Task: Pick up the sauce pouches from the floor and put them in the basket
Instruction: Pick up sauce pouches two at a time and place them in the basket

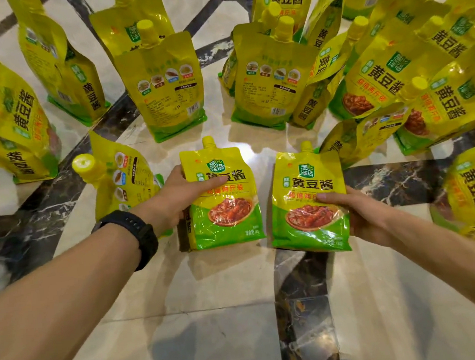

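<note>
Between the two forearms, two sauce pouches are being held upright, labels facing the camera. The left pouch [222, 198] is being gripped along its left edge by the left hand [171, 197]. The right pouch [308, 202] is being pinched at its right edge by the right hand [361, 215], thumb lying on the front. Whether the bases are resting on the floor [213, 311] cannot be told.

Beyond the hands, and out to either side, many more pouches [165, 85] are standing or leaning on the marble, those whose tops show being capped in yellow. A watch [137, 234] is being worn on the left wrist. No basket is being shown.

The pouches are being judged soft-walled, full and fairly heavy, with a glossy film likely to slip. A hold across the mid-body, or at the stiffer neck under the cap, is being judged safest. Hard squeezing near the spout is being judged best avoided.
</note>
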Available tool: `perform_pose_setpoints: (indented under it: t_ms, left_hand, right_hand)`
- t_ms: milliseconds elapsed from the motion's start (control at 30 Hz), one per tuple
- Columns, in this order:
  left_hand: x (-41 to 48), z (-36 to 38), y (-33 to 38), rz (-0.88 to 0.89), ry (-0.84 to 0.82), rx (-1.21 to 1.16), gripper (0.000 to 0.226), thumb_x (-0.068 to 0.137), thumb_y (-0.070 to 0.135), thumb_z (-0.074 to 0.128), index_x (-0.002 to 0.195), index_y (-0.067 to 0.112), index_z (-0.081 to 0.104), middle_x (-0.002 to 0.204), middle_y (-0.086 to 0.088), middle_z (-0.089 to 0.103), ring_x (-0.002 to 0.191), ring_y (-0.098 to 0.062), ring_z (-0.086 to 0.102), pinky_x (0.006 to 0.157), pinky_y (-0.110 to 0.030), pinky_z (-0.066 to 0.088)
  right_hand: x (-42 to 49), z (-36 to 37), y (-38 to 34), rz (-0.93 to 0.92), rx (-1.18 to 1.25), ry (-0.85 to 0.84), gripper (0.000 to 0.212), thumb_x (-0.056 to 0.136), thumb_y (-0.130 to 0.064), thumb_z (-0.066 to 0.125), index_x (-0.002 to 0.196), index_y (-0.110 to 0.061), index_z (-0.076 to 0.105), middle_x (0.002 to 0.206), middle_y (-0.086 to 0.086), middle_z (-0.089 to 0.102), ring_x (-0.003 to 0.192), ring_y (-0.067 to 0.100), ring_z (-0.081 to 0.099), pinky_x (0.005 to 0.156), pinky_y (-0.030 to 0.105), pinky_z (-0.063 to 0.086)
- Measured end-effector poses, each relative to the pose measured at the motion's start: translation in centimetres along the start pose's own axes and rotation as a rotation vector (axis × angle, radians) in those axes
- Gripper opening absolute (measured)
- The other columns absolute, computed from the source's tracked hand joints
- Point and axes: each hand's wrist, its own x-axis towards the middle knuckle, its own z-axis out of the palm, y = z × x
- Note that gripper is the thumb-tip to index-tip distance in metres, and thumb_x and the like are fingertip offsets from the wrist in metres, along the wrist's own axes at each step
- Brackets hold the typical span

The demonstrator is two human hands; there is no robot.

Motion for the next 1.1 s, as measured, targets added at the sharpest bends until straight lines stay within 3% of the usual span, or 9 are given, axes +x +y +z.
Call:
perform_pose_setpoints:
  t_ms: [100, 267, 367, 433, 567, 700, 833, 1033, 1100]
  left_hand:
    - [-1.0, 0.6, -0.6, 0.022, 0.022, 0.018, 0.060, 0.072, 0.023, 0.088, 0.118, 0.022, 0.049, 0.106, 0.003, 0.069, 0.082, -0.010, 0.068, 0.055, -0.023, 0.052]
    - [-2.5, 0.4, -1.0, 0.012, -0.082, 0.033, 0.073, 0.069, 0.022, 0.088, 0.130, 0.021, 0.049, 0.117, -0.002, 0.071, 0.097, -0.022, 0.072, 0.083, -0.040, 0.059]
    - [-3.7, 0.9, -1.4, -0.022, -0.206, 0.104, 0.066, 0.074, 0.025, 0.086, 0.128, 0.024, 0.049, 0.112, 0.001, 0.073, 0.092, -0.018, 0.074, 0.072, -0.032, 0.060]
    - [-4.3, 1.7, -2.8, -0.022, -0.117, 0.084, 0.060, 0.079, 0.026, 0.082, 0.128, 0.022, 0.048, 0.109, 0.002, 0.071, 0.088, -0.013, 0.071, 0.062, -0.024, 0.057]
    - [-4.6, 2.0, -6.0, 0.091, 0.015, 0.087, 0.085, 0.070, 0.020, 0.089, 0.140, 0.019, 0.041, 0.118, 0.000, 0.069, 0.100, -0.014, 0.069, 0.087, -0.034, 0.057]
    - [-4.8, 1.7, -7.0, 0.180, 0.026, 0.173, 0.085, 0.066, 0.021, 0.092, 0.137, 0.023, 0.046, 0.113, 0.010, 0.071, 0.099, -0.003, 0.068, 0.084, -0.023, 0.054]
    - [-5.3, 1.9, -7.8, 0.115, 0.122, 0.025, 0.074, 0.065, 0.022, 0.092, 0.129, 0.022, 0.055, 0.110, 0.005, 0.074, 0.096, -0.010, 0.072, 0.082, -0.028, 0.057]
    - [-5.6, 2.4, -8.1, 0.139, 0.147, 0.024, 0.063, 0.072, 0.022, 0.088, 0.121, 0.029, 0.050, 0.106, 0.013, 0.070, 0.087, 0.004, 0.068, 0.067, -0.011, 0.053]
    - [-5.3, 2.2, -7.9, 0.147, 0.120, 0.057, 0.066, 0.071, 0.026, 0.088, 0.122, 0.029, 0.048, 0.107, 0.013, 0.070, 0.088, 0.004, 0.068, 0.074, -0.016, 0.054]
  right_hand:
    - [-0.1, 0.4, 0.4, -0.012, -0.010, 0.027, 0.060, 0.073, -0.016, 0.079, 0.129, -0.020, 0.058, 0.112, 0.010, 0.074, 0.099, 0.029, 0.073, 0.076, 0.043, 0.062]
    - [-0.6, 0.7, 0.8, 0.029, -0.007, -0.009, 0.061, 0.071, -0.009, 0.078, 0.129, -0.017, 0.060, 0.112, 0.011, 0.074, 0.098, 0.029, 0.073, 0.081, 0.041, 0.061]
    - [-1.2, 0.9, 1.9, 0.082, -0.048, -0.054, 0.059, 0.071, -0.009, 0.075, 0.127, -0.014, 0.061, 0.110, 0.013, 0.075, 0.089, 0.026, 0.075, 0.077, 0.038, 0.062]
    - [-1.6, 1.0, 3.0, 0.088, 0.007, -0.076, 0.056, 0.074, -0.011, 0.073, 0.128, -0.014, 0.060, 0.112, 0.013, 0.074, 0.091, 0.027, 0.075, 0.077, 0.039, 0.062]
    - [-2.0, 1.5, 3.8, 0.008, 0.000, -0.122, 0.054, 0.076, -0.009, 0.074, 0.127, -0.016, 0.059, 0.116, 0.011, 0.073, 0.102, 0.029, 0.072, 0.083, 0.039, 0.061]
    - [-1.8, 1.6, 3.9, -0.002, -0.019, -0.090, 0.067, 0.070, 0.001, 0.076, 0.132, -0.013, 0.055, 0.112, 0.012, 0.074, 0.094, 0.027, 0.074, 0.071, 0.034, 0.062]
    - [-1.6, 1.7, 3.2, 0.064, 0.024, -0.100, 0.049, 0.080, 0.005, 0.069, 0.125, -0.011, 0.059, 0.100, 0.012, 0.077, 0.080, 0.025, 0.076, 0.062, 0.034, 0.062]
    - [-1.1, 1.8, 3.5, 0.055, -0.050, -0.084, 0.066, 0.065, -0.007, 0.077, 0.127, -0.014, 0.058, 0.107, 0.011, 0.076, 0.087, 0.026, 0.075, 0.069, 0.034, 0.062]
    - [-1.1, 1.7, 3.5, 0.046, -0.051, -0.081, 0.068, 0.065, -0.009, 0.077, 0.130, -0.015, 0.057, 0.111, 0.012, 0.074, 0.092, 0.027, 0.074, 0.073, 0.036, 0.063]
